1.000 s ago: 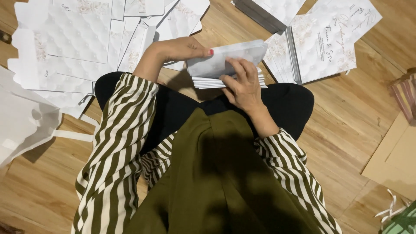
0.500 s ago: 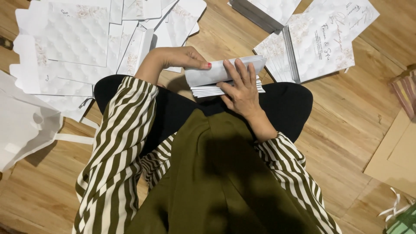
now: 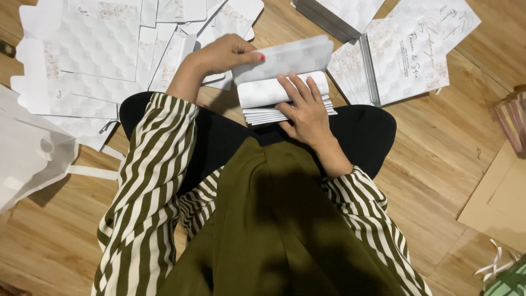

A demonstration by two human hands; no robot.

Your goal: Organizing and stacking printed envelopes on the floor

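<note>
Left hand [image 3: 222,55] pinches the top flap of a white quilted-pattern card sheet [image 3: 282,57] at its left end, thumb on top with a red-painted nail, other fingers curled underneath and out of view. Flap is bent up and over, curving toward the far side.

Right hand [image 3: 304,109] lies flat on the lower folded part of the same sheet, fingers [image 3: 296,87] slightly spread and pressing it down; thumb tucked at the left, near the sheet's lower edge. Not clamped, just pressing.

Sheet sits on top of a thin stack of white folded cards [image 3: 263,116], which rests on the person's black-trousered lap [image 3: 230,137], knees out to both sides. Stack edges show just below and on both sides of the right hand.

Wooden plank floor [image 3: 438,164] carries the rest:
- far left corner: spread of flat white die-cut card blanks with embossed quilting [image 3: 98,44], overlapping.
- far right: pile of white printed cards with pale floral corners [image 3: 411,55], just beside the right knee.
- left edge: white bag with a strap handle [image 3: 27,153].
- right edge: brown cardboard sheet [image 3: 501,197].

Sleeves are olive-and-white striped [image 3: 148,192]; olive cloth [image 3: 274,235] covers the near middle.
</note>
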